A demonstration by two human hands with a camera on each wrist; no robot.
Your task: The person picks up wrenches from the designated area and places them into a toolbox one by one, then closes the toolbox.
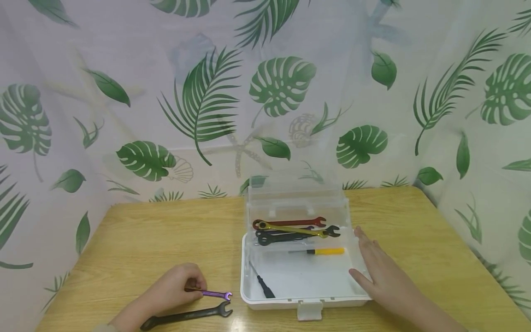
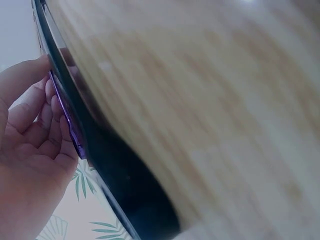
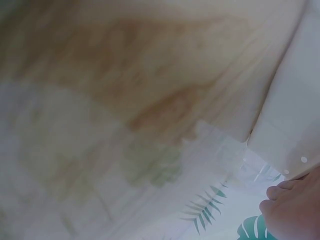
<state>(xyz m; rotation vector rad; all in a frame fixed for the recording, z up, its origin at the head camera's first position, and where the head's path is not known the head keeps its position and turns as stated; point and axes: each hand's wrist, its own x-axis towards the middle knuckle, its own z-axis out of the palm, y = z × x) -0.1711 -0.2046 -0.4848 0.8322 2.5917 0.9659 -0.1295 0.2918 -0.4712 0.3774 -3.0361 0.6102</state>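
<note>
My left hand (image 1: 178, 283) pinches a small purple wrench (image 1: 215, 293) at its left part, low over the table; its far end hides behind the fingers. Just in front lies a larger black wrench (image 1: 186, 317), which in the left wrist view runs right beside the hand (image 2: 30, 130). To the right stands a white toolbox (image 1: 344, 302) with its clear lid (image 1: 296, 189) raised. My right hand (image 1: 383, 272) is at the toolbox's right side, fingers straight and thumb over the rim. The right wrist view shows its fingertips (image 3: 280, 192) at the white wall (image 3: 295, 110).
At the back of the toolbox lie several wrenches, among them a red one (image 1: 290, 222) and a yellow one (image 1: 286, 228). A yellow-handled screwdriver (image 1: 329, 251) and a black screwdriver (image 1: 264, 286) are inside too. A leaf-print curtain (image 1: 224, 115) hangs behind the wooden table (image 1: 166, 240).
</note>
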